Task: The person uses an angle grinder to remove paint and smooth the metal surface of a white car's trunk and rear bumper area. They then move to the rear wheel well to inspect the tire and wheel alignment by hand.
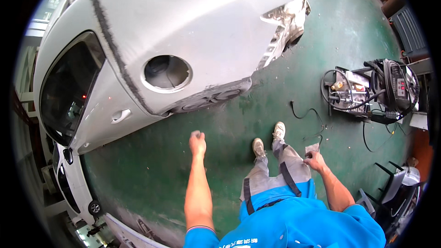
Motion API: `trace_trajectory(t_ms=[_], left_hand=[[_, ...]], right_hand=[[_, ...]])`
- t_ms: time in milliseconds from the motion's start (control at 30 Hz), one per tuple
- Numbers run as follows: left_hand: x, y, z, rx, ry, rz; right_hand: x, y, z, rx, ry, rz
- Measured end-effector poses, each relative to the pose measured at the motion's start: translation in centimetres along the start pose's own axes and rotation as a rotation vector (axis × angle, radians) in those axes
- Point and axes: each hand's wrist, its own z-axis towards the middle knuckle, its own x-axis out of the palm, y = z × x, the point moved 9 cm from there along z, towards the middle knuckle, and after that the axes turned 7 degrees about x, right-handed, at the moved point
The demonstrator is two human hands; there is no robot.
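The pale sheet point(312, 148), pinched in the right hand point(316, 161) just right of the legs point(296, 167), could slip to the floor point(151, 170) if that grip loosens, while the left hand point(198, 144), clenched, contents unclear, could scrape the car point(220, 32) if swung far.

The person is wearing a bright blue short-sleeved shirt point(321, 225) that is bearing white lettering point(243, 241) on its chest; thin dark-and-white trim point(200, 228) is edging the left sleeve point(200, 239). Light grey trousers point(259, 174) are carrying dark strips point(290, 180), pale shoes point(279, 131) are covering the feet, and the left hand point(197, 146) and right hand point(315, 160) are showing bare.
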Motion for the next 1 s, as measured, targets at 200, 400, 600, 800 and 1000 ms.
trace_trajectory(t_ms=[200, 400, 600, 800, 1000], left_hand=[[2.3, -12.7, 8.9, 0.322, 0.156, 0.266], [3.2, -14.9, 10.5, 0.227, -0.004, 0.21], [9.5, -1.5, 4.7, -0.355, 0.324, -0.665], [6.7, 3.2, 13.4, -0.111, -0.09, -1.741], [4.8, 0.0, 18.0, 0.562, 0.128, -1.913]], right_hand=[[-6.3, 3.3, 4.9, 0.11, 0.038, 0.25], [-8.1, 10.8, 12.1, -0.1, -0.024, 0.117], [-1.0, 21.8, 13.3, -0.295, 0.156, 0.135], [13.3, 26.0, 19.8, -0.414, 0.36, -0.029], [26.3, 31.9, 26.9, -0.617, 0.396, -0.135]])
